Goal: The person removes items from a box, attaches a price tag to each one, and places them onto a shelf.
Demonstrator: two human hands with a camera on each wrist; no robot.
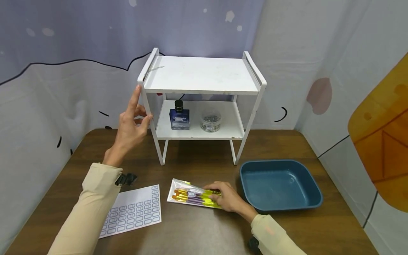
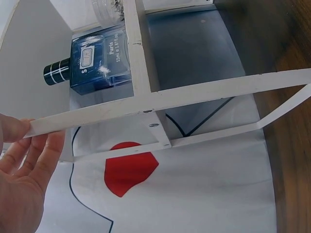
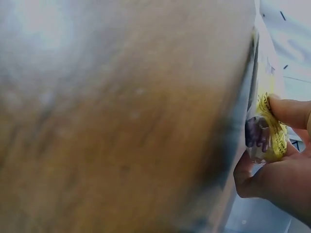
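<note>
My left hand (image 1: 130,124) grips the left front post of a white two-tier shelf rack (image 1: 204,74), thumb on one side and fingers on the other in the left wrist view. On the lower tier stand a blue perfume bottle (image 1: 179,118) with a dark cap and a round clear tub (image 1: 210,120) of small grey bits. My right hand (image 1: 227,196) pinches the right end of a clear packet of paintbrushes (image 1: 188,196) low over the table. The right wrist view shows thumb and fingers around the packet's yellow end (image 3: 277,131).
A blue-grey plastic basin (image 1: 280,186) stands right of my right hand. At the left lies a white sheet of labels (image 1: 135,209) under my left forearm. Printed cloth (image 1: 79,88) hangs behind the wooden table (image 1: 197,233) and along its sides.
</note>
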